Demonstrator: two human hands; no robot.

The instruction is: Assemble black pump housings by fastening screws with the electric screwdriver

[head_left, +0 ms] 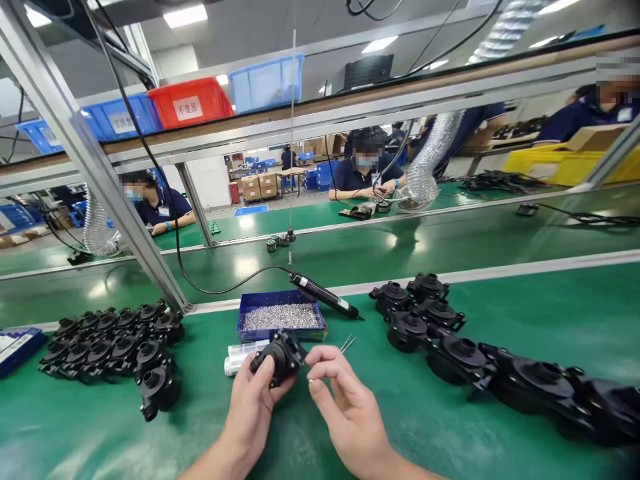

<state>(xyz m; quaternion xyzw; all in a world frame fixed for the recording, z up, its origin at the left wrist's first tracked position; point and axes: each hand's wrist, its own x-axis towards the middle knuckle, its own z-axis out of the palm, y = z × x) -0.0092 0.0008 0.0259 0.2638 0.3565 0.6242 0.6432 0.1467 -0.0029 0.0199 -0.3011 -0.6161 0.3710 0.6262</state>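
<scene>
My left hand [253, 400] is closed around a black pump-like housing [281, 359], thumb across its front. The part is round, with small lugs at its rim, and is held tilted above the green bench. Just to its right, my right hand [345, 407] is pinched, thumb near the index finger. A tiny silvery piece that looks like a screw [311, 381] shows at those fingertips. Behind the housing stands a blue box [323, 327] full of small shiny metal screws [283, 317]. A black electric screwdriver [325, 295] leans against the box's right side, its tip pointing right.
Rows of similar black housings [113, 343] sit at left; a line of others [460, 357] runs along the right. White-capped clear tubes [245, 357] and thin metal rods [347, 343] lie near the box. A metal post [100, 160] rises at left. Co-workers [367, 167] sit across.
</scene>
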